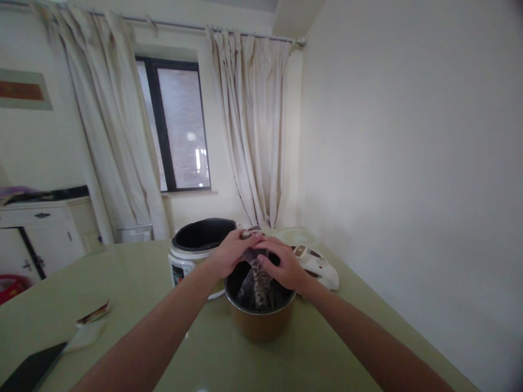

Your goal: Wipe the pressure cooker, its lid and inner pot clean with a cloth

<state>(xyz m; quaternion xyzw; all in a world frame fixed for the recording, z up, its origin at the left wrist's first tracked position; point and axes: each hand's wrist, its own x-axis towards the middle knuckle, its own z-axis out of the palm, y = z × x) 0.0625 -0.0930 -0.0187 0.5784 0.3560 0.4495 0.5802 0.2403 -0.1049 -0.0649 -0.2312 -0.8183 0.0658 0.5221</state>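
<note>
Two bare hands grip a patterned cloth (261,283) above an inner pot (261,324) on a green table (134,321), the fabric's lower part hanging inside the pot. The left hand (235,250) and right hand (284,264) meet at the bunched top, fingers curled and pinching the cloth. Just behind the pot, to the left, sits an open rice cooker (190,256); a white lid (318,269) lies to the right, near the wall (408,163).
</note>
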